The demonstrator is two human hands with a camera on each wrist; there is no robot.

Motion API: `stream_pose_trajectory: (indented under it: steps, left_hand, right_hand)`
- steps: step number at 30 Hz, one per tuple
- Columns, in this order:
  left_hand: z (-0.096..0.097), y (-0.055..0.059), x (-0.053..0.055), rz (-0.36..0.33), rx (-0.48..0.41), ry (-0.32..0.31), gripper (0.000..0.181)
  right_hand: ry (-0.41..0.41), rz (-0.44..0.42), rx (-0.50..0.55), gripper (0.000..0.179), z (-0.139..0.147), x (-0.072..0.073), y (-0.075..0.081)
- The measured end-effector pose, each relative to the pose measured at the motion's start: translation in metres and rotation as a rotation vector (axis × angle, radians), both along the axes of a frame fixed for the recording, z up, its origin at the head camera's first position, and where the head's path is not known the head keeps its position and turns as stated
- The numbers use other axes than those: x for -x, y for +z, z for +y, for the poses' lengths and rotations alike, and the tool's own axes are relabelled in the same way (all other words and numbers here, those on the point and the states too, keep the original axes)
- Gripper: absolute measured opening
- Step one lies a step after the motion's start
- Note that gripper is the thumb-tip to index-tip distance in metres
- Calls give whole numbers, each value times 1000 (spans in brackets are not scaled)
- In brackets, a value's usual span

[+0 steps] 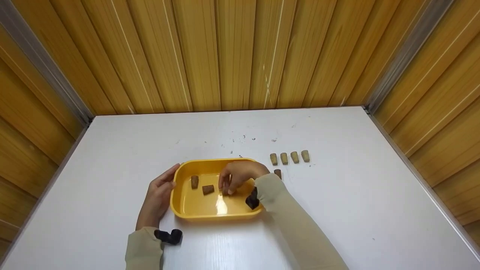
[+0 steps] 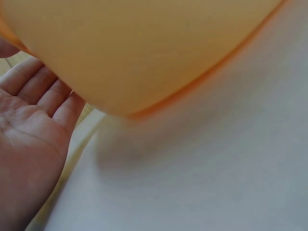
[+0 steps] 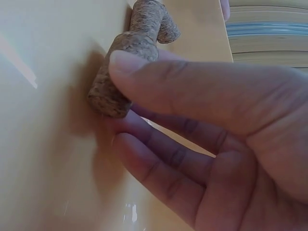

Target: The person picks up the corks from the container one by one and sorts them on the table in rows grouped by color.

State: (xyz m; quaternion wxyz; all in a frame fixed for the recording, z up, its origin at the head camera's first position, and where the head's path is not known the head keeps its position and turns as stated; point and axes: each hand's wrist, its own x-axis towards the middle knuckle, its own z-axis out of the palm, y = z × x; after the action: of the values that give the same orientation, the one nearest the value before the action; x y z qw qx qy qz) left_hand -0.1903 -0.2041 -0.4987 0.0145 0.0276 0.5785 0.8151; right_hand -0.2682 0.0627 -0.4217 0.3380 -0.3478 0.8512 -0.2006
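Note:
A yellow plastic tray sits on the white table. My left hand lies along its left end, with fairly straight fingers against the outside of the wall; the palm shows in the left wrist view. Inside the tray my right hand pinches a brown tapered cork between thumb and fingers, close over the tray floor. Two more brown corks lie to its left, one upright in view and one sideways. In the right wrist view they appear beyond the held cork.
Several paler tan corks form a row right of the tray. Another brown cork shows partly behind the right sleeve. Dark crumbs dot the table behind the tray. Wood-patterned walls enclose the table's back and sides.

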Motion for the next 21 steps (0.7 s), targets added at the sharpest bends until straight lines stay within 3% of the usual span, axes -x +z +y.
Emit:
stream_pose_trajectory:
  steps: [7,21]
  left_hand:
    - [0,1,-1,-9,3,-10,56]
    - [0,0,-2,18,17,-18,56]
  right_hand:
    - [-24,-25,34,25,4,0,3]
    - [16,-68,114,29,13,4,10]
